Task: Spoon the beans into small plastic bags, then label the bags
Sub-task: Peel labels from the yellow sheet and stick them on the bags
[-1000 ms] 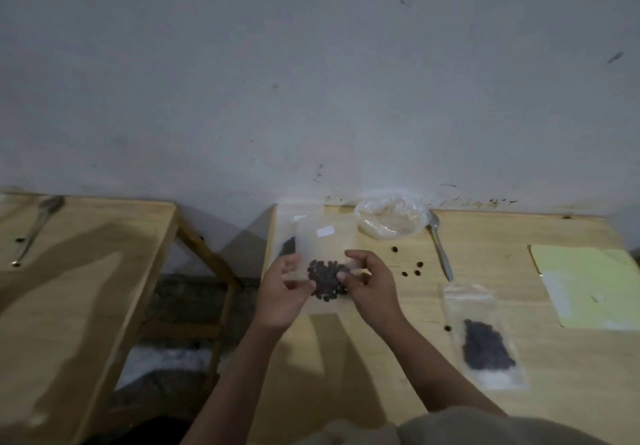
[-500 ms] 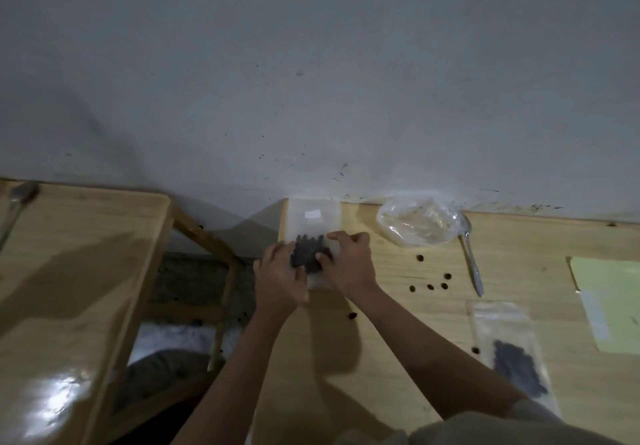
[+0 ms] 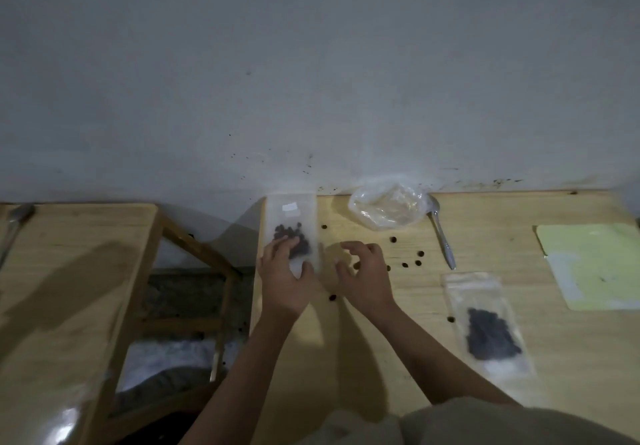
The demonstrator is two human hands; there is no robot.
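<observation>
A small clear bag (image 3: 291,223) with dark beans and a white label lies flat at the table's far left corner. My left hand (image 3: 284,278) rests on its near end, fingers spread over the beans. My right hand (image 3: 365,273) hovers just right of the bag, fingers curled apart and holding nothing. A second bag of beans (image 3: 485,323) lies flat to the right. Several loose beans (image 3: 405,264) are scattered on the table. A metal spoon (image 3: 441,237) lies beside a crumpled clear plastic bag (image 3: 388,207) by the wall.
A pale yellow-green sheet (image 3: 595,264) lies at the right of the wooden table (image 3: 398,340). A second wooden table (image 3: 69,289) stands to the left across a gap, with a metal utensil (image 3: 15,223) on it. A grey wall runs behind.
Both hands lowered the labelled bag from the air onto the table's far left corner. My right hand has let go and moved off to the right; the left still presses on it.
</observation>
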